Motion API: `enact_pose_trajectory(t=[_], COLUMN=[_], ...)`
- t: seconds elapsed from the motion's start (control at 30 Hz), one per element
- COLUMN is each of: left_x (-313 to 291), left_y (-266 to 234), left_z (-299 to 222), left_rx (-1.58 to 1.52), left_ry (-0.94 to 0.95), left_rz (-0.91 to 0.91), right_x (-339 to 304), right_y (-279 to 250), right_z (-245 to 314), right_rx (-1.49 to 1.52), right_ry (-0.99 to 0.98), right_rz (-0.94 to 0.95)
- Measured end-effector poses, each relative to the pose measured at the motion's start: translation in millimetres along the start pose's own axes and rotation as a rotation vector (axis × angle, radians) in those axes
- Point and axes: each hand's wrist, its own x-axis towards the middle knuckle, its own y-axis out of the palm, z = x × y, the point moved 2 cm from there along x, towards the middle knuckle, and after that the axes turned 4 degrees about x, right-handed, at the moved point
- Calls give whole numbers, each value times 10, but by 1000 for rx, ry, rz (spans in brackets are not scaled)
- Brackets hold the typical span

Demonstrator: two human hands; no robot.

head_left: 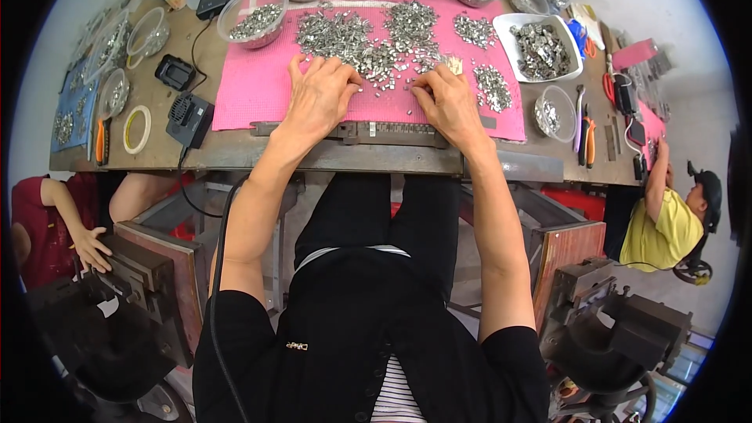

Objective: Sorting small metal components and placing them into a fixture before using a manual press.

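Observation:
Small shiny metal pieces [337, 34] lie in loose heaps on a pink textured mat [243, 94]. At the near side of the heaps, my left hand [317, 95] has its fingers curled and its thumb and forefinger pinched. A tiny glint shows at those fingertips, too small to name. My right hand [448, 102] faces it across a short gap, also pinched, and what it holds is hidden. A few single pieces lie on the mat between both hands. Below my wrists, a metal bar fixture [384, 133] with a row of small slots runs along the table's front edge.
Clear plastic tubs [254, 17] of metal pieces line the back. To the right stand a white tray [540, 47], a round tub [554, 113] and pliers [590, 141]. A black charger [189, 119] and tape roll [137, 130] are left. Co-workers [666, 227] sit on both sides.

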Motion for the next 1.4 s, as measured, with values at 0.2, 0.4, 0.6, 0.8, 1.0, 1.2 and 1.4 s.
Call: enact_pose_trajectory(t=[0.2, 0.4, 0.6, 0.8, 1.0, 1.2, 1.4], left_x=[-6, -23, 24, -27, -156, -186, -231], left_y=[8, -12, 3, -44, 187, 304, 73], left_z=[-4, -15, 3, -384, -856, -890, -671], left_rx=[-24, 7, 6, -87, -197, -186, -298], left_ry=[-14, 5, 5, 79, 126, 109, 75], left_rz=[-17, -52, -11, -68, -87, -117, -176], right_x=[17, 92, 128, -196, -523, -569, -616], right_y=[56, 13, 34, -315, -325, -285, -279], right_z=[6, 30, -18, 142, 272, 295, 276], right_rx=[-2, 3, 32, 338, 105, 59, 196], right_ry=[-62, -108, -82, 51, -51, -85, 8], right_rz=[-31, 16, 113, 37, 3, -64, -105])
